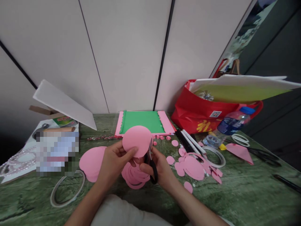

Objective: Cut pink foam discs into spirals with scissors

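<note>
My left hand (pixel 121 158) pinches a pink paper circle (pixel 137 140) by its lower edge, thumb on the near face. In my right hand (pixel 158 169) is a pair of black-handled scissors (pixel 152 168), blades pointing up at the right edge of the circle. Below my hands lies a loose heap of pink paper rings and curls (pixel 135 179). To the left, partly behind my left forearm, is a stack of larger pink circles (pixel 91 163). Pink cut pieces (pixel 194 168) are scattered to the right.
Tape rolls (pixel 52 196) (pixel 223 161) lie on either side. At the back is a green sheet on pink paper (pixel 142 121). A red bag (pixel 195 106), a plastic bottle (pixel 231 125), white and black sticks (pixel 191 141) and black scissors (pixel 263 156) stand or lie right. A white board (pixel 66 105) leans left.
</note>
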The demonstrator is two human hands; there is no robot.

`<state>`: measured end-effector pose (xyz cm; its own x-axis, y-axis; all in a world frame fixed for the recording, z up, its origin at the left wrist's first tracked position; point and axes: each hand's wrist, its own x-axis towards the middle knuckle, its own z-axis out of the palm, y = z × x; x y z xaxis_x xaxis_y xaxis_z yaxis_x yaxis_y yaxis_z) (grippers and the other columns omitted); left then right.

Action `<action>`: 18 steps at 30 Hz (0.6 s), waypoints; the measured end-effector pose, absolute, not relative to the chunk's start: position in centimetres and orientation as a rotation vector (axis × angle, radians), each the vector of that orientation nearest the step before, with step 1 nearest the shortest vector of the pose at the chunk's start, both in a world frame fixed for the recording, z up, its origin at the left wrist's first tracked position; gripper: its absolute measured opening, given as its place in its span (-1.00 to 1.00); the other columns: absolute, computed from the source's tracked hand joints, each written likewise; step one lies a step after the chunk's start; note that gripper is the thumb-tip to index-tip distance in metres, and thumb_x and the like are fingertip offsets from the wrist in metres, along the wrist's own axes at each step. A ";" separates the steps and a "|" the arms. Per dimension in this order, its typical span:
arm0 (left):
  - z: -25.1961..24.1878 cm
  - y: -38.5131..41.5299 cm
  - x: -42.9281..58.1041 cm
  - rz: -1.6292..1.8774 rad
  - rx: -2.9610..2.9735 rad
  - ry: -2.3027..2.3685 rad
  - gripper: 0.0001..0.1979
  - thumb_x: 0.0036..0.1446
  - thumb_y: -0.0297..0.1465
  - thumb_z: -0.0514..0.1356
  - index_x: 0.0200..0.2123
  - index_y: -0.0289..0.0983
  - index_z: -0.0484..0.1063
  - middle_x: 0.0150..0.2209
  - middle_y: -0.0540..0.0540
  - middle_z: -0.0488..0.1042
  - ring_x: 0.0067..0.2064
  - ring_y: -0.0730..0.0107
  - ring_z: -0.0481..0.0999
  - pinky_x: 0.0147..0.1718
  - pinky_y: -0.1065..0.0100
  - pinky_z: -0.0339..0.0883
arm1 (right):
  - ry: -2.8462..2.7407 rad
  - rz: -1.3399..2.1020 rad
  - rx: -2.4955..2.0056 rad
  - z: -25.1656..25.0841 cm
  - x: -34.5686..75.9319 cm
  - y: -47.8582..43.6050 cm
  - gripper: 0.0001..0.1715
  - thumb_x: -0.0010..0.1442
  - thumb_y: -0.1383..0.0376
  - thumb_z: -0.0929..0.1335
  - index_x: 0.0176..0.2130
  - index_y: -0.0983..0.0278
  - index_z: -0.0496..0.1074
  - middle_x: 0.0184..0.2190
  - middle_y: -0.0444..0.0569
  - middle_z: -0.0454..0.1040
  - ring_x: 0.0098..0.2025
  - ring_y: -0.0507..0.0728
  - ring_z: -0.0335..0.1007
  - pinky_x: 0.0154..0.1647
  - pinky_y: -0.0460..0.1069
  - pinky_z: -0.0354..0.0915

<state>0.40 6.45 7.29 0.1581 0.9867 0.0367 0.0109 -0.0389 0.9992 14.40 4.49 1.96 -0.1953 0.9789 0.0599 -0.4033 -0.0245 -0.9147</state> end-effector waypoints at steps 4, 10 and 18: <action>7.3 6.4 0.5 1.109 1.323 1.076 -0.89 -0.11 -0.42 0.30 -0.51 -0.34 0.45 -0.67 0.02 0.50 -0.64 0.48 0.45 -0.65 0.52 0.37 | -1.015 1.491 -0.824 2.0 14.3 4.5 -0.35 -0.32 0.22 0.55 -0.29 0.21 0.18 -0.58 -0.26 0.27 -0.56 -0.01 0.14 -0.53 -0.10 0.09; 7.1 6.4 0.4 1.111 1.330 1.088 -0.89 -0.12 -0.41 0.30 -0.49 -0.33 0.45 -0.65 0.01 0.51 -0.64 0.45 0.46 -0.65 0.50 0.37 | -1.017 1.459 -0.826 1.6 14.2 4.5 -0.38 -0.27 0.17 0.54 -0.30 0.22 0.20 -0.58 -0.25 0.26 -0.54 -0.02 0.11 -0.54 -0.11 0.07; 7.4 6.3 0.4 1.102 1.342 1.100 -0.86 -0.14 -0.38 0.31 -0.53 -0.32 0.45 -0.67 -0.01 0.49 -0.65 0.43 0.45 -0.64 0.45 0.38 | -1.060 1.432 -0.852 0.8 14.3 4.7 -0.42 -0.27 0.14 0.53 -0.31 0.23 0.23 -0.58 -0.23 0.25 -0.56 -0.01 0.09 -0.58 -0.12 0.06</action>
<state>0.39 6.33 7.45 0.1592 0.9865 0.0395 0.0380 -0.0461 0.9982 14.29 4.67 0.78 -0.1340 0.9893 0.0580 -0.3444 0.0084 -0.9388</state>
